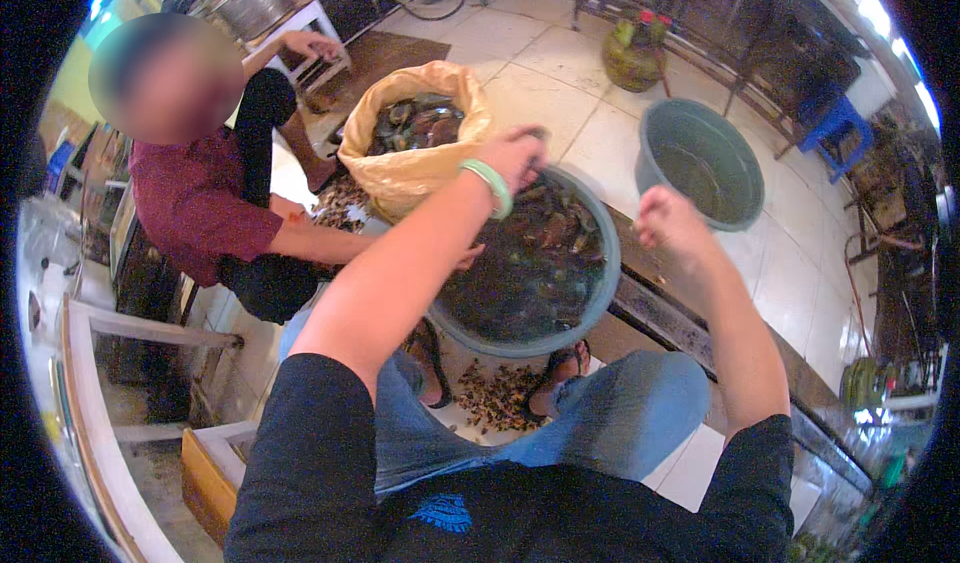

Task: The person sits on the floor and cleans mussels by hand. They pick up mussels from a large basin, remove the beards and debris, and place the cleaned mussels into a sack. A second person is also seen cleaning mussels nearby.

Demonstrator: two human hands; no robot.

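Before me stands a round grey-green plastic tub (pixel 611 278) holding mussels (pixel 559 225) in dark water. My left hand (pixel 517 159), with a pale green bangle (pixel 491 184) at the wrist, is raised over the tub's far rim. Its fingers curl around a small dark object, apparently a mussel; blur hides details. My right hand (pixel 667 222) is in the air between this tub and a second green tub (pixel 701 158). Its fingers are bent and blurred, so whether it holds anything is unclear. An open yellow woven sack (pixel 405 169) of mussels stands beyond my left forearm.
A seated co-worker (pixel 202 195) at the left reaches a hand (pixel 469 257) into the near tub. Brown scraps (pixel 499 398) lie between my feet. A raised floor edge (pixel 667 315) runs past the tub. A green gas cylinder (pixel 636 53) and blue stool (pixel 838 132) stand farther off.
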